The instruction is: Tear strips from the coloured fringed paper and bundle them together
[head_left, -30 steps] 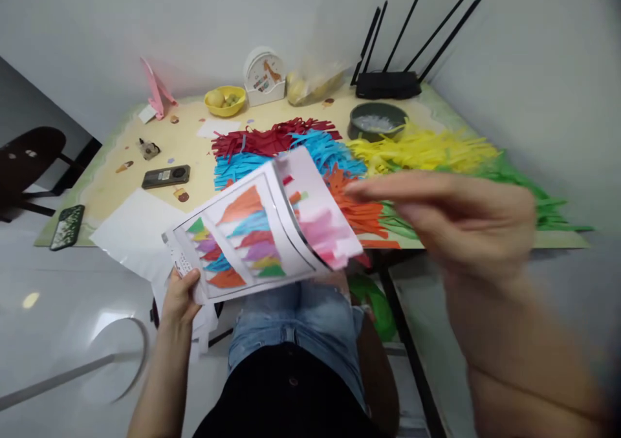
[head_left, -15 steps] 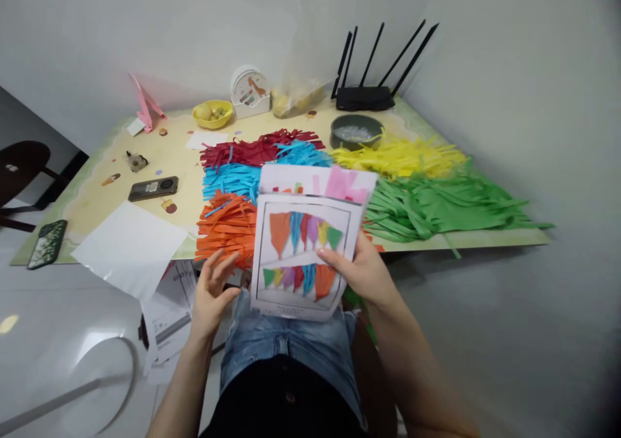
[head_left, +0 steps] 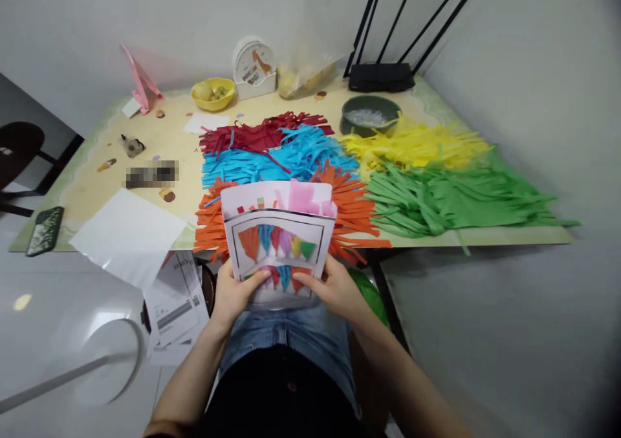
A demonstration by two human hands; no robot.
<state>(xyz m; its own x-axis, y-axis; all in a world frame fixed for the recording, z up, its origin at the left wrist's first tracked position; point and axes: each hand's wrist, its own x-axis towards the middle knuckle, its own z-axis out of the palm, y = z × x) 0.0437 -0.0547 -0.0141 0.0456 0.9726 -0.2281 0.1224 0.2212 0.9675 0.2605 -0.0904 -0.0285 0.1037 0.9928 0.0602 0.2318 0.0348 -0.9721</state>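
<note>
Over my lap, a printed paper sheet [head_left: 233, 234] is held between my left hand [head_left: 233, 295] and my right hand [head_left: 342, 290], one at each lower side with the thumb across the front. Rows of coloured tassels are pictured on it, and its curved upper part shows pink patches. Behind it, fringed paper strips lie on the table: orange [head_left: 352, 205], blue [head_left: 252, 166], dark red [head_left: 262, 134], yellow [head_left: 417, 143] and green [head_left: 466, 198]. The sheet covers the middle of the orange fringe.
Toward the wall stand a black router [head_left: 381, 77], a dark round bowl [head_left: 356, 124], a yellow fruit dish [head_left: 213, 101] and a white giraffe-print holder [head_left: 255, 87]. On the left are a phone [head_left: 45, 231] and a white sheet [head_left: 126, 231] overhanging the table edge [head_left: 533, 240].
My left hand, free beside the sheet before, now grips its left side. The sheet has shifted left and tilted back, and my right hand has moved lower along it.
</note>
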